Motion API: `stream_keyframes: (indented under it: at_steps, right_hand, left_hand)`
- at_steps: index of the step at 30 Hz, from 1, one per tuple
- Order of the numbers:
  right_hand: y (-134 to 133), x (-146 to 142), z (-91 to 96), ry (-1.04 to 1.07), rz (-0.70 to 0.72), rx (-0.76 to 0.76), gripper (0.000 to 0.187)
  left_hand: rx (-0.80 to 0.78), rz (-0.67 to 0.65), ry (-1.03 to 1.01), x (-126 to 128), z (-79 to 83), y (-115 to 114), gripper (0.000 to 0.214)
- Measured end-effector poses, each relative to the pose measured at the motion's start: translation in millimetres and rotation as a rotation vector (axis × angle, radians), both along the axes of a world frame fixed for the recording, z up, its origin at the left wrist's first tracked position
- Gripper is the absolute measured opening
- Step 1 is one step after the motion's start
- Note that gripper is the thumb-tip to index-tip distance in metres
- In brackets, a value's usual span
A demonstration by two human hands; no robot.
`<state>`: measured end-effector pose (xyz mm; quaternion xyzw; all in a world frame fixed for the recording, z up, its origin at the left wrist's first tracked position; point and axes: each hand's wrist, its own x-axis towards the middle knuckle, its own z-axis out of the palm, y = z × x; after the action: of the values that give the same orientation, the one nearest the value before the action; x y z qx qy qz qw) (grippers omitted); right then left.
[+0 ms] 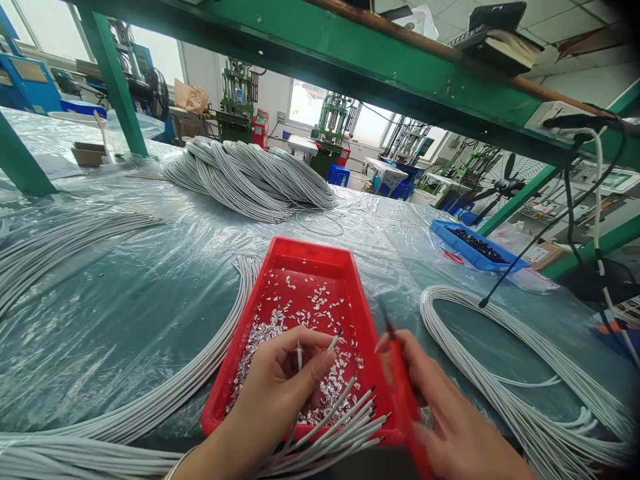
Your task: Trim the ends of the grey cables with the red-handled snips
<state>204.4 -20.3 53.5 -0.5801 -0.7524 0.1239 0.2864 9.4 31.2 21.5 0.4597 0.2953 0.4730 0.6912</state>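
My left hand (pixel 285 373) is closed over the red tray (pixel 361 287), pinching a grey-white cable (pixel 334 343) between thumb and forefinger. Its dark tip points up and right; another cable end (pixel 300 355) stands up by the curled fingers. In my right hand (pixel 440 407), at the tray's right edge, is a red-handled tool (pixel 404 380) with a dark, narrow tip; motion blurs it, so I cannot tell its exact kind. Small silvery foil scraps (pixel 265 331) are scattered in the tray. A bunch of cable ends (pixel 350 423) with dark tips lies across its near rim.
Coiled cables (pixel 250 177) are heaped at the back, with another loop (pixel 450 333) on the right. A blue tray (pixel 470 247) holds small black parts. Overhead runs a green shelf beam (pixel 350 50), with hanging cords (pixel 570 200) at right. Plastic sheeting (pixel 125 300) covers the table.
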Motion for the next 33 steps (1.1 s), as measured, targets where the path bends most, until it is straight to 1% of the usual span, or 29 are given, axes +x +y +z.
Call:
stream_keyframes:
  at_steps: [2,3,6,8,10,13,15,18,21,23,24,26,28,29,30,31,32,33]
  right_hand:
    - [-4.9,-0.1,8.0,-0.191,0.074,-0.101,0.049]
    - [-6.1,-3.0,12.4,-0.233,0.102,-0.174,0.049]
    - [-5.7,-15.0,22.2,-0.297,0.085,-0.384,0.051]
    - [-3.7,-20.3,24.1,-0.320,0.066,-0.459,0.052]
    - [-2.0,-22.4,23.8,-0.318,0.053,-0.489,0.053]
    - [-1.3,-23.1,23.1,-0.286,0.054,-0.518,0.049]
    - [-1.9,-24.2,24.2,-0.256,0.071,-0.537,0.047]
    - [-3.2,-27.4,28.5,-0.224,0.034,-0.562,0.048]
    - [-4.0,-30.5,33.3,-0.216,-0.001,-0.612,0.056]
    - [-5.0,-30.3,34.8,-0.218,0.010,-0.640,0.060]
    - [-5.8,-29.0,34.8,-0.215,0.006,-0.646,0.061]
    - [-7.5,-24.0,33.5,-0.185,-0.001,-0.640,0.060]
    - [-7.6,-17.3,30.6,-0.157,-0.007,-0.638,0.054]
    - [-6.5,-14.2,28.8,-0.156,-0.013,-0.626,0.050]
    - [-4.5,-12.0,26.5,-0.159,-0.035,-0.608,0.046]
    - [-1.7,-11.1,24.0,-0.144,-0.054,-0.578,0.044]
    - [1.6,-11.8,21.3,-0.066,-0.080,-0.532,0.043]
    - [5.2,-14.2,18.4,0.058,-0.107,-0.481,0.042]
  left_hand:
    - [0.030,0.027,0.023,1.3,-0.1,-0.8,0.008]
    - [0.052,0.033,0.042,2.1,-0.2,-1.5,0.007]
    - [0.115,0.076,0.110,3.8,0.5,-3.8,0.003]
    - [0.166,0.129,0.153,3.9,1.2,-4.6,0.004]
    - [0.222,0.181,0.197,3.4,1.1,-4.4,0.006]
    - [0.292,0.210,0.236,2.2,-1.0,-3.7,0.008]
    - [0.321,0.210,0.237,1.6,-2.0,-3.9,0.008]
    - [0.328,0.201,0.249,1.5,0.1,-5.2,0.011]
    - [0.285,0.199,0.265,2.4,4.6,-6.4,0.012]
    - [0.237,0.171,0.232,2.3,6.1,-6.2,0.010]
    - [0.185,0.129,0.186,1.8,5.8,-5.7,0.009]
    - [0.018,-0.006,0.037,-0.5,3.6,-4.0,0.008]
    - [-0.142,-0.151,-0.188,-3.7,0.3,-2.2,0.012]
    - [-0.180,-0.195,-0.288,-5.1,-1.1,-1.6,0.014]
    - [-0.184,-0.199,-0.351,-6.1,-2.0,-1.4,0.015]
    - [-0.167,-0.176,-0.372,-6.5,-2.3,-1.7,0.015]
    - [-0.144,-0.135,-0.334,-6.1,-1.9,-2.5,0.014]
    - [-0.131,-0.088,-0.281,-5.0,-0.8,-3.6,0.013]
